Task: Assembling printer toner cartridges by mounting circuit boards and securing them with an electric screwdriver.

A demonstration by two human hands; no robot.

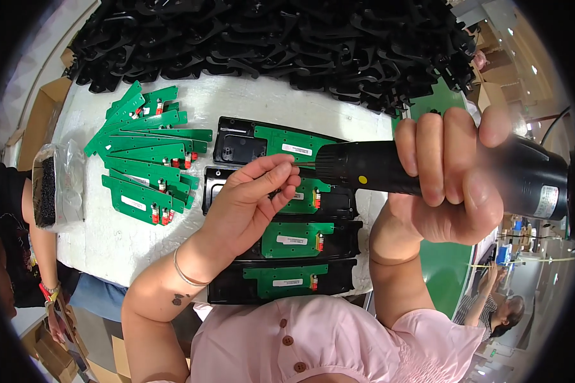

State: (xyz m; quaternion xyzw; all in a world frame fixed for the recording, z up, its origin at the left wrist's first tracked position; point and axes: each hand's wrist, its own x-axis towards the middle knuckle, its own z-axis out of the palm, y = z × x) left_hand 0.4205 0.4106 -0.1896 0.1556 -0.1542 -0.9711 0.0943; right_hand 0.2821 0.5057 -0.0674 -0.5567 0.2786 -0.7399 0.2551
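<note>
Seen from above, the tip of the black power screwdriver (364,163) is hard to make out: the left hand (239,198) has its thumb and forefinger pinched together at the end of the thin metal bit (304,165), and whatever lies between them is too small to tell (something dark also shows among the curled fingers). The right hand (450,220) is wrapped around the screwdriver's body, covering its middle, and a blur softens the part beside the fingers; its back end merges with the dark rim of the view. The screwdriver is thick and rounded, with a ribbed collar, a yellow dot and a pale label, and is held above the black cases (220,290), its bit pointing left. Four cases lie in a column on the white table (134,249), each bearing a green circuit board (271,281) with a white label; the tool and the left hand partly hide the upper two. To their left, loose green boards (137,143) are fanned out in an overlapping heap, some with red-and-white parts. A tangled pile of black plastic parts (268,45) fills the far side.
</note>
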